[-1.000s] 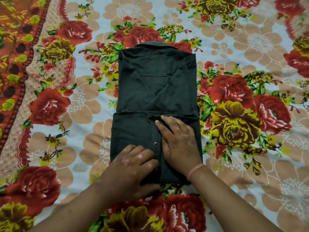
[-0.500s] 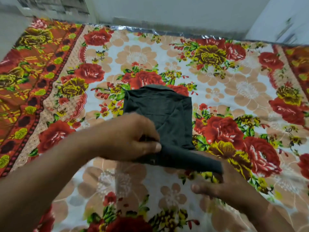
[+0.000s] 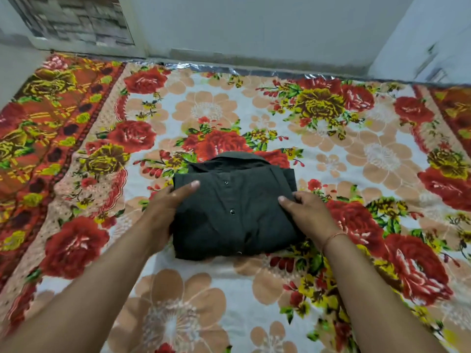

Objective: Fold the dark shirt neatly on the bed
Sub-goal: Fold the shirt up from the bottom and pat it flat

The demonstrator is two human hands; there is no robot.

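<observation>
On the bed [image 3: 254,278], at its middle, we have the shirt [image 3: 234,215] folded compact, buttons up.
Our left hand [image 3: 163,212] and right hand [image 3: 311,215] pinch its side edges, thumbs on top; only squaring seems left.

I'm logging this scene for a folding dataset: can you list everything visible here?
dark shirt: one, blackish, folded, buttons up, middle of the bedsheet.
bedsheet: one, white with red, yellow and peach flowers, fills the foreground.
shiny strip: one, silver, bedsheet's far edge.
wall: one, pale grey, beyond the strip.
wrist thread: one, pinkish, right wrist.
left hand: one, grips shirt's left edge.
right hand: one, grips shirt's right edge.
</observation>
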